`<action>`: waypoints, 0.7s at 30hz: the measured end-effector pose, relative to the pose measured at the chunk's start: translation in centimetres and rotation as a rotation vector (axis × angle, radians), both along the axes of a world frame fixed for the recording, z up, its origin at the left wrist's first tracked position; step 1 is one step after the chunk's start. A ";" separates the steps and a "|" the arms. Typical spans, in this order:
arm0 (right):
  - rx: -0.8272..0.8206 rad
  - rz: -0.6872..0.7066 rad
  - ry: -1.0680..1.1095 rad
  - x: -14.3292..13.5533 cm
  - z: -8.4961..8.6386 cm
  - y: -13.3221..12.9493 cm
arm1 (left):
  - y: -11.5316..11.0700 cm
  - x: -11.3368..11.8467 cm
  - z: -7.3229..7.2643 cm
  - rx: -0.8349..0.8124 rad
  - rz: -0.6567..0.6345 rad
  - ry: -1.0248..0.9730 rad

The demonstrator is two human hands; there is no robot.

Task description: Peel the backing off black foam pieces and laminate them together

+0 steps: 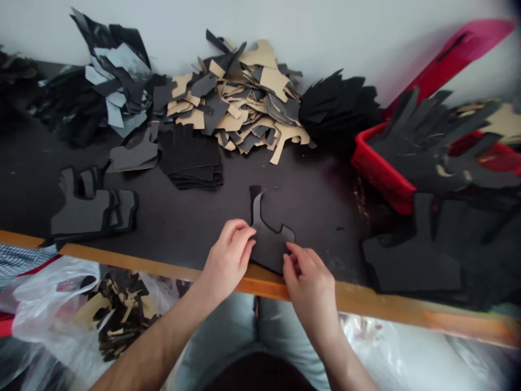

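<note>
A dark grey cut-out piece (268,241) with a narrow upright tab lies flat near the front edge of the black table (191,222). My left hand (228,259) presses its fingertips on the piece's left edge. My right hand (307,279) pinches the piece's lower right edge with thumb and fingers. Both hands rest on the same piece, just behind the orange table edge (366,301).
A stack of grey cut pieces (91,209) sits at the left and a black stack (411,260) at the right. A red basket (386,174) holds more pieces. A heap of tan and grey offcuts (240,103) lies at the back. A plastic bag of scraps (81,315) hangs below.
</note>
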State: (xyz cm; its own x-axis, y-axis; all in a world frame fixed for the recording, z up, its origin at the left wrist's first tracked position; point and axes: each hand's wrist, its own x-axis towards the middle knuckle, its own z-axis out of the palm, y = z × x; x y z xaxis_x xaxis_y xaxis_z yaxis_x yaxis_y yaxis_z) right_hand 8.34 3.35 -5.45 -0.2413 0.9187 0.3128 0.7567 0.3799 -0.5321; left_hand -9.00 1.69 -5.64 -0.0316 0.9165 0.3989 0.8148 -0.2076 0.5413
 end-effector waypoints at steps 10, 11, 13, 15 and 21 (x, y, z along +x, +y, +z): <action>0.014 -0.019 -0.036 -0.4 -0.2 0.1 | 0.2 -0.2 -0.1 -0.040 -0.023 0.055; 0.016 -0.020 -0.043 -0.4 -0.2 0.1 | 0.3 -0.2 0.0 -0.056 -0.028 0.065; 0.014 -0.019 -0.073 -0.5 -0.2 0.2 | 0.5 -0.3 0.2 -0.095 -0.034 0.090; 0.000 -0.011 -0.137 -0.5 0.1 0.4 | 0.7 -0.3 0.7 -0.139 -0.041 0.130; -0.099 0.025 -0.380 -0.1 1.6 1.1 | 1.3 0.7 2.8 -0.346 0.035 0.349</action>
State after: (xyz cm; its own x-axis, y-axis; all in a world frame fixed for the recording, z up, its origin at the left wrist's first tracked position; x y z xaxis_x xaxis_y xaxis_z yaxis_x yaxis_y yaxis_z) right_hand 8.23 4.46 -3.85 -0.3453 0.9323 0.1075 0.8979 0.3616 -0.2510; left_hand -8.35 3.00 -2.82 0.0165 0.9978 0.0640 0.9630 -0.0331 0.2674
